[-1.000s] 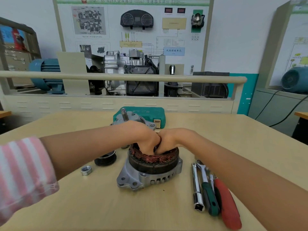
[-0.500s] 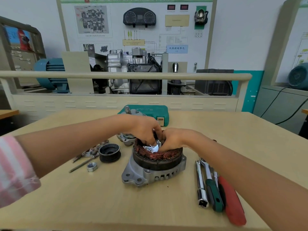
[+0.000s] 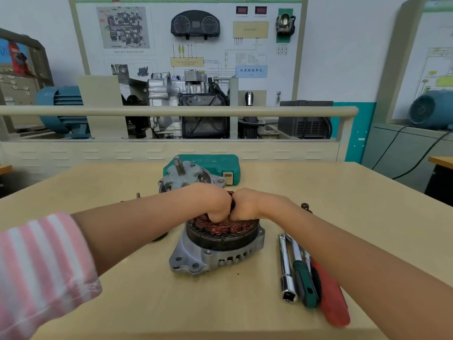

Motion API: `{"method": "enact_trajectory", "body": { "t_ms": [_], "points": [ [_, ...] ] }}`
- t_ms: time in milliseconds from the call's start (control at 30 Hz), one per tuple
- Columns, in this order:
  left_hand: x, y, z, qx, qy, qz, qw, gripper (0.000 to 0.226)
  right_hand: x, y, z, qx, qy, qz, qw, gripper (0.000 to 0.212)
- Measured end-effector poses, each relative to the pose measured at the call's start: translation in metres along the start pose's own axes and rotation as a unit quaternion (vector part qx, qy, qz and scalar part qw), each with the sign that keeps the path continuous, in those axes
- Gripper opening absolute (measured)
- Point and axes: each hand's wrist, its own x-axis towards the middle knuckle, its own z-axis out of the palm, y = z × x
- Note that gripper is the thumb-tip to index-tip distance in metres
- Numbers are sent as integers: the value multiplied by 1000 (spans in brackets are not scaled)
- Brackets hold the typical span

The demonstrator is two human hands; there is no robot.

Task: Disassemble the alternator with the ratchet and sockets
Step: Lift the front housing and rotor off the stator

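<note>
The alternator's rear housing [image 3: 215, 256] stands on the table with its ring of copper stator windings [image 3: 220, 228] facing up. My left hand [image 3: 208, 202] and my right hand [image 3: 247, 203] meet knuckle to knuckle over the ring. Their fingers curl down inside it, around the rotor, which they hide. The ratchet [image 3: 304, 278] with a green handle lies to the right, beside a chrome socket extension [image 3: 286, 266].
The detached front housing with its threaded shaft [image 3: 186, 176] sits behind the hands, in front of a green socket case [image 3: 215, 165]. A red-handled tool [image 3: 333, 298] lies by the ratchet. A loose bolt [image 3: 305, 206] rests behind my right forearm.
Half a second ago my fingers were spread and a silver part showed between them. Now both hands have closed together down into the windings. My left forearm now covers the pulley and nut.
</note>
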Motion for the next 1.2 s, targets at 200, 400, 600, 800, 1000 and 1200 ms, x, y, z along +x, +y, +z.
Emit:
{"method": "enact_trajectory", "body": {
  "t_ms": [200, 400, 600, 800, 1000, 1200],
  "points": [
    [7, -14, 0, -164, -21, -27, 986, 16, 0, 1, 2, 28, 16, 27, 999, 17],
    [7, -5, -3, -136, -18, -25, 990, 18, 2, 2, 4, -4, 12, 37, 999, 30],
    [5, -1, 2, 21, 32, -20, 999, 33, 3, 2, 6, -4, 19, 51, 999, 29],
    [11, -7, 9, -52, 78, -16, 995, 33, 3, 2, 8, 7, 34, 65, 997, 21],
    [17, -1, 10, -52, 46, 0, 998, 32, 4, 2, 7, -10, 29, 57, 998, 30],
    [21, -9, 12, -106, 40, 10, 993, 31, 5, 1, 5, -19, 2, 66, 998, 33]
  ]
}}
